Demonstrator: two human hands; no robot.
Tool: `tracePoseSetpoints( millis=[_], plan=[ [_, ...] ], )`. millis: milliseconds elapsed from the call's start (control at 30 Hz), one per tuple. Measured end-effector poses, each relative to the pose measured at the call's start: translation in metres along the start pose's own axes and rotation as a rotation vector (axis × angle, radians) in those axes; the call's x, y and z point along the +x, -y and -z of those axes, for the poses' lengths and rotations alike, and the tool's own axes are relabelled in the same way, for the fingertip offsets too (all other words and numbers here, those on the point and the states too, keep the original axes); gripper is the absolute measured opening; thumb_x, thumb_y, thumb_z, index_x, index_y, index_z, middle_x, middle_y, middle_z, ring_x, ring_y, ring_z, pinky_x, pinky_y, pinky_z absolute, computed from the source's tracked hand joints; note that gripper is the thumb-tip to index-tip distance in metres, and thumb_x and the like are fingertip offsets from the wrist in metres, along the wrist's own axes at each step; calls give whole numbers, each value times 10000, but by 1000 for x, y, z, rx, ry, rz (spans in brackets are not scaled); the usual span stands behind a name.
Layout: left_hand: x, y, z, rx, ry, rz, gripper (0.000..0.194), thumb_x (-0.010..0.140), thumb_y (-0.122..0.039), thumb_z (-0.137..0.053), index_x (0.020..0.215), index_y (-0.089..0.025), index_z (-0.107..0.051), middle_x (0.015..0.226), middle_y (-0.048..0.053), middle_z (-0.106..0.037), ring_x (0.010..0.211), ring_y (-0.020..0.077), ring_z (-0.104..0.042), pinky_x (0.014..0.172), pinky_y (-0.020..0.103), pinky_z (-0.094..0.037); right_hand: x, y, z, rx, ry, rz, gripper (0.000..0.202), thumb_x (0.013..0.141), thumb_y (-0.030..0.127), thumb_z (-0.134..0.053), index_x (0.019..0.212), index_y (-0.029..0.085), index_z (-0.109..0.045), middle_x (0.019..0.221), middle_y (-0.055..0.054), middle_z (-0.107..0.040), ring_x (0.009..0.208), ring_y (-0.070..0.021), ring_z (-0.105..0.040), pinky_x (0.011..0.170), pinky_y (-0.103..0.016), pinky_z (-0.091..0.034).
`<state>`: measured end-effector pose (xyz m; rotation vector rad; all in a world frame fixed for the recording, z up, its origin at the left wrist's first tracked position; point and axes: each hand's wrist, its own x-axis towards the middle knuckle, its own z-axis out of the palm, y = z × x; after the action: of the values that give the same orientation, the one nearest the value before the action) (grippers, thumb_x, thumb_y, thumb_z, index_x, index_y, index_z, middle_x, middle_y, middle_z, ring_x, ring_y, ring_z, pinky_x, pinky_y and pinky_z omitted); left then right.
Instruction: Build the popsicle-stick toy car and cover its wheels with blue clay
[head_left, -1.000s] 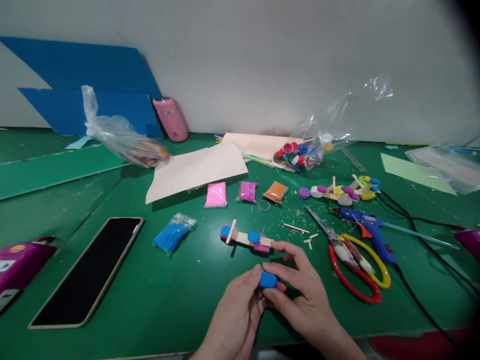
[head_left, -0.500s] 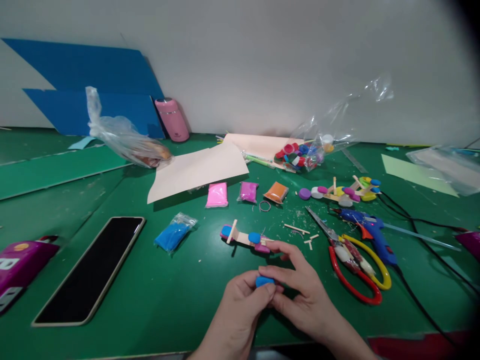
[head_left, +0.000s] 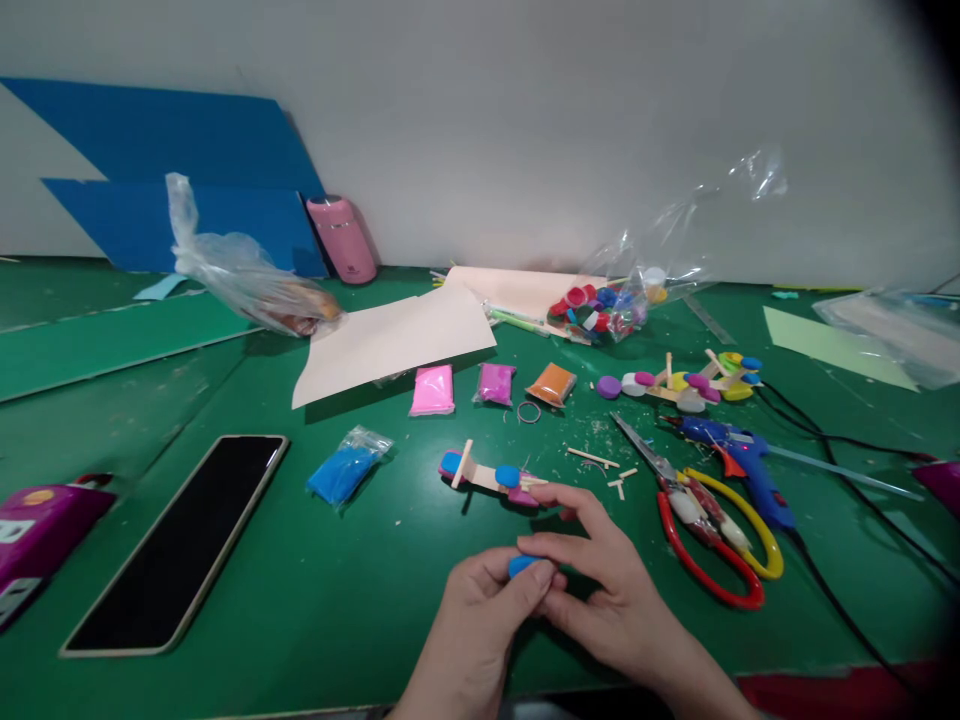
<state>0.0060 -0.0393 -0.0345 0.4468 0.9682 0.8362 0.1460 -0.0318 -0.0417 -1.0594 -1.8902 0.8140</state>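
Observation:
Between my two hands, near the front edge of the table, is a small lump of blue clay [head_left: 523, 566]. My left hand [head_left: 486, 610] pinches it with thumb and fingers. My right hand [head_left: 600, 585] closes on its other side, the index finger stretched toward a small stick model [head_left: 487, 477]. That model has wooden sticks and pink wheel-like pieces topped with blue. Fingers hide the lump's underside. An open bag of blue clay [head_left: 345, 468] lies to the left. Pink [head_left: 433, 389], purple [head_left: 496, 383] and orange clay packets [head_left: 551, 384] lie behind the model.
Scissors [head_left: 712, 540] and a blue glue gun [head_left: 739, 460] with its cord lie at right, near a second stick model [head_left: 682, 388]. A phone [head_left: 180, 545] and a purple power strip [head_left: 49, 530] are at left. Bottle caps [head_left: 600, 308] fill a plastic bag behind.
The blue lump has turned slightly in my fingers, and less of it shows beside my left thumb. The objects on the table stay put.

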Motion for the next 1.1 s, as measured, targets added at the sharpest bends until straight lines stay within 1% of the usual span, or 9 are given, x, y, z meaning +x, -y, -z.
tracePoseSetpoints(
  millis=[167,267,367,467,667,733,867,967,1100],
  plan=[
    [-2,-5,-4,-103,60,21,215,650,-317,-678,695,-108,-700,597,41,-626,581,110,-492,609,236,-384,0,-2,2,31,-33,-27,326,716,135,-623,1017,256,-595,1225,-48,-420,1104,-197,-446,889,-310,-396],
    [-3,-8,-6,-160,56,6,191,678,-299,-651,688,-118,-710,579,41,-625,561,105,-485,576,222,-380,-1,-4,3,28,-43,-35,324,711,129,-628,1008,253,-596,1223,-46,-421,1092,-190,-456,888,-302,-391],
    [-3,-6,-7,-145,23,6,155,669,-266,-660,675,-120,-713,565,39,-625,567,106,-492,584,218,-383,-1,-4,3,32,-33,-41,343,706,161,-644,1035,239,-589,1228,-61,-418,1106,-201,-445,903,-310,-382],
    [-2,-4,-6,-109,9,3,180,654,-284,-674,654,-108,-710,544,41,-618,573,112,-495,602,225,-386,1,-2,2,38,-16,-53,339,698,189,-658,1029,222,-596,1223,-72,-424,1114,-208,-438,900,-307,-388],
    [0,-4,-2,-126,66,28,274,698,-369,-616,637,-111,-684,531,30,-582,552,114,-473,564,237,-367,5,3,1,33,-4,-89,236,699,153,-640,926,218,-634,1186,-61,-450,1099,-202,-450,908,-304,-385],
    [0,-4,-1,-96,75,27,271,684,-366,-630,612,-108,-670,546,30,-577,564,117,-474,572,242,-363,5,2,1,36,-6,-79,260,701,138,-630,948,218,-629,1190,-65,-451,1099,-204,-451,911,-315,-384],
    [-1,-6,-4,37,43,12,198,641,-282,-672,564,-102,-644,554,24,-575,562,105,-452,584,236,-346,4,-1,-1,40,-20,-39,360,671,65,-609,989,234,-616,1206,-57,-449,1111,-211,-442,905,-330,-388],
    [-1,-8,-5,84,7,0,194,635,-288,-667,556,-114,-631,539,16,-569,555,109,-448,579,240,-342,5,-1,-1,43,-25,-19,417,656,43,-606,1024,238,-600,1209,-56,-450,1121,-212,-435,914,-337,-384],
    [-2,-7,-3,136,-3,2,215,634,-313,-668,546,-123,-619,521,4,-550,542,107,-435,571,241,-338,4,-2,-1,50,-14,-20,433,652,43,-611,1039,236,-593,1212,-58,-446,1125,-210,-432,925,-338,-379]
  ],
)
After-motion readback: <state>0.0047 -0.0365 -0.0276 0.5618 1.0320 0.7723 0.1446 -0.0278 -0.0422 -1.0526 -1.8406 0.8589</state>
